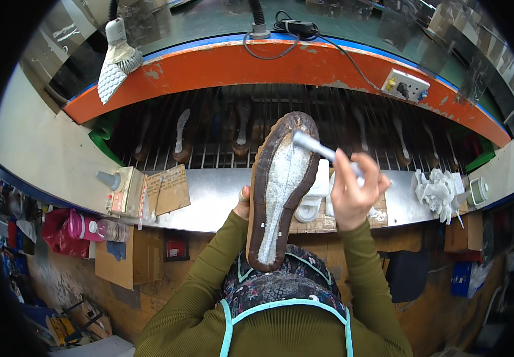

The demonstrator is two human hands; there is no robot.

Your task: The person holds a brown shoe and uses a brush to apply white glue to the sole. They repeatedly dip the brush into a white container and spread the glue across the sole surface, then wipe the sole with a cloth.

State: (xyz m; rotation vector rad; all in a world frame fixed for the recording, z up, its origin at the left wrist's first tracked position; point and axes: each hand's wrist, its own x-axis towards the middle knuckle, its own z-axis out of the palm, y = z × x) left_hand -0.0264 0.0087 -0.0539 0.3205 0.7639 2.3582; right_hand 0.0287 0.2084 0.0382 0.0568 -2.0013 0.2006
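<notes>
My left hand (243,203) grips the side of a dark brown shoe (261,184), held with its bottom facing up and its wider toe end pointing away from me. A pale whitish-grey area runs down the middle of that bottom, inside a brown border. In my right hand (357,190) is a brush (315,144) with a light grey handle. Its tip meets the shoe's bottom near the toe. My right fingers wrap round the handle. Most of my left hand is hidden behind the shoe.
Behind the steel ledge (221,184), several shoes stand on a dark rack of rods under an orange beam (209,66). White containers (309,208) sit behind the shoe. Crumpled white gloves (438,193) lie right; cardboard (170,189) lies left. A lamp (114,62) hangs at upper left.
</notes>
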